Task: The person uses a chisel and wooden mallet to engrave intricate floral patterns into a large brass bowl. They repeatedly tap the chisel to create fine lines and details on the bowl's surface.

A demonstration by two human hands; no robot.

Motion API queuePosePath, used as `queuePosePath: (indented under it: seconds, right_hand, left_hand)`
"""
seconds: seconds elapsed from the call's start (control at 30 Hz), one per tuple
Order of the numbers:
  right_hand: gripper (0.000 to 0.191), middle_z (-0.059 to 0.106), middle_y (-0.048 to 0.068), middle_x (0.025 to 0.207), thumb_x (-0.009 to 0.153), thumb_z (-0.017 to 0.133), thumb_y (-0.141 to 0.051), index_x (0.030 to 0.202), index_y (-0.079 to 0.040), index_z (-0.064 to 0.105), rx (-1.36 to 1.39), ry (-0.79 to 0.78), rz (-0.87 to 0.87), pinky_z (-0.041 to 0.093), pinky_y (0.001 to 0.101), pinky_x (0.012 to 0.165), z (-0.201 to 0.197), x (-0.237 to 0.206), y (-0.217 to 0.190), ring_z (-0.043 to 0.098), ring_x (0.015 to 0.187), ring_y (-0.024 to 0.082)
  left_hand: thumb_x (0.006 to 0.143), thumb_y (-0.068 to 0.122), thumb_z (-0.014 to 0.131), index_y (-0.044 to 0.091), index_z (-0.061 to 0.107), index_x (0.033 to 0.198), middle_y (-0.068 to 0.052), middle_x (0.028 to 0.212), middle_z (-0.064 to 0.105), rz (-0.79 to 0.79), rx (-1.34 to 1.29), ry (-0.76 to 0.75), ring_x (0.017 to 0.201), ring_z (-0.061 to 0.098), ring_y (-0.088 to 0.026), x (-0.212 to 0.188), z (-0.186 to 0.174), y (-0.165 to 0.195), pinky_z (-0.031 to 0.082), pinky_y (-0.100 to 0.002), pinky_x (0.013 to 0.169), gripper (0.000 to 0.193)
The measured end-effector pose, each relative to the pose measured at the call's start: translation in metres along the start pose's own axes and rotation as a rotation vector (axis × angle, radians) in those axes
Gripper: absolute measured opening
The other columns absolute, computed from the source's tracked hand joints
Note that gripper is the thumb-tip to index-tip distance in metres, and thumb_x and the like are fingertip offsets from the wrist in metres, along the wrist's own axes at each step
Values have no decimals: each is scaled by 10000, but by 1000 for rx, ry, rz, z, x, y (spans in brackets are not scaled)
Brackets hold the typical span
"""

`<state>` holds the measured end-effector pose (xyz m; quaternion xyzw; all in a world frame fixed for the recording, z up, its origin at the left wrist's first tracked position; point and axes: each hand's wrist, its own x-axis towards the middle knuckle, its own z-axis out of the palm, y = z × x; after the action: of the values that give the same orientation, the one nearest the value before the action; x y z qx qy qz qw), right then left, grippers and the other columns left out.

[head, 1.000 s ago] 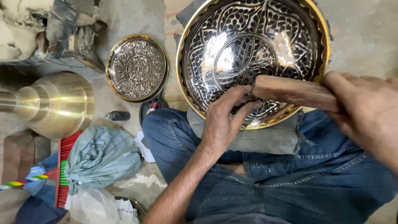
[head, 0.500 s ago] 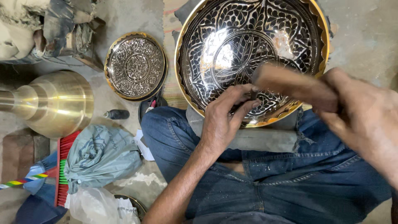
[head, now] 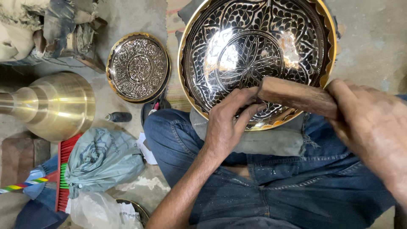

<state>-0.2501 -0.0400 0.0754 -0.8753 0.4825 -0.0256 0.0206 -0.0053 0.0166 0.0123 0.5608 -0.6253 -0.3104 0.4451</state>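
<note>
Both hands stay closed, right [head: 373, 127] gripping the wooden block [head: 296, 96], left [head: 231, 123] pinching at the engraved bowl [head: 220, 51]

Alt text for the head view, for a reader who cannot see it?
A seated person's left hand rests on a large engraved brass bowl while the right hand holds a wooden mallet over it. A smaller plate lies on the floor.

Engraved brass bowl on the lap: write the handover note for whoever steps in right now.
Left hand: fingertips pinched low inside the large engraved bowl; any tool in them is hidden.
Right hand: grips a wooden block, its end over the left fingertips.
Bowl leans on a grey pad across the knees.
Done: pattern covers the visible inside.
Left: cannot tell.
Small engraved plate lies on the floor.
</note>
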Motion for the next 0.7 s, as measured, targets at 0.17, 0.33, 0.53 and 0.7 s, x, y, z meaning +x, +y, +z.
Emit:
queuePosePath:
  seconds: [0.17,0.33,0.53,0.7]
  right_hand:
    - [318,682,120,860,810,764,-159,1076,-80,608,50,-67,115,550,437,748,-2,-1,-5,704,813,313]
    - [350,685,130,848,809,775,-158,1109,-80,613,102,-113,200,547,436,725,-4,0,-10,707,819,323]
    - [348,688,154,894,820,769,-129,1118,-61,605,152,-13,172,541,448,757,-3,-3,-10,698,846,348]
    - [358,694,164,902,788,759,-84,1113,-53,613,234,-2,204,538,456,747,-2,-4,-9,697,846,355]
  left_hand:
    - [997,94,692,38,656,1297,-90,1158,730,-15,-18,-1,1035,762,-194,0,-1,1,647,-321,868,307]
    - [1000,98,681,37,669,1281,-85,1170,726,7,10,1,1044,760,-197,0,-2,3,642,-323,885,288]
    - [1003,117,685,73,688,1261,-71,1196,728,14,3,-17,1037,759,-193,1,-2,4,645,-321,886,262]
    - [1006,129,681,91,670,1303,-53,1176,727,5,5,-12,1050,763,-183,0,-3,4,644,-320,890,300]
